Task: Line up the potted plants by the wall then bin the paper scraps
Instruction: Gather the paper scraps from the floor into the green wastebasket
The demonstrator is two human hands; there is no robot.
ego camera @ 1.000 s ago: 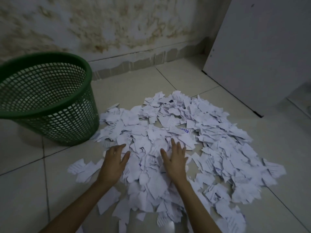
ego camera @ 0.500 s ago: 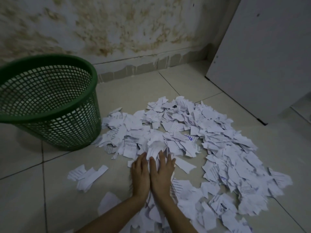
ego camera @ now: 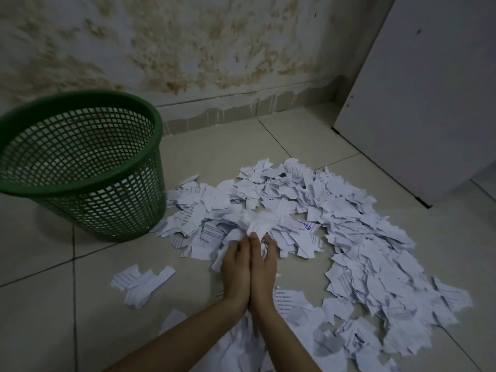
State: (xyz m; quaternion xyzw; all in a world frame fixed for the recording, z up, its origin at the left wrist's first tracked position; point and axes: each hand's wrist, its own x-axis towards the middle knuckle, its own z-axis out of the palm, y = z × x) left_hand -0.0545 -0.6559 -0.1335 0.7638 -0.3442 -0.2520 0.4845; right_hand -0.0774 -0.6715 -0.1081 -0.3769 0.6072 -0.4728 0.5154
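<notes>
Pale floor tiles (ego camera: 112, 318) run up to a stained wall (ego camera: 214, 49). Paper scraps (ego camera: 362, 237) cover the centre and right of the frame. Left hand (ego camera: 236, 267) and right hand (ego camera: 264, 267), pressed side by side, clasp a bunch of scraps (ego camera: 257, 224) between them. A green mesh bin (ego camera: 80, 167) stands upright at upper left, nearer the left hand; it looks empty.

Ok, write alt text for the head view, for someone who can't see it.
Two hands, left hand and right hand, pressed side by side, scoop up a bunch of paper scraps from a wide pile on a tiled floor. A green mesh bin stands to the left, near a stained wall.
</notes>
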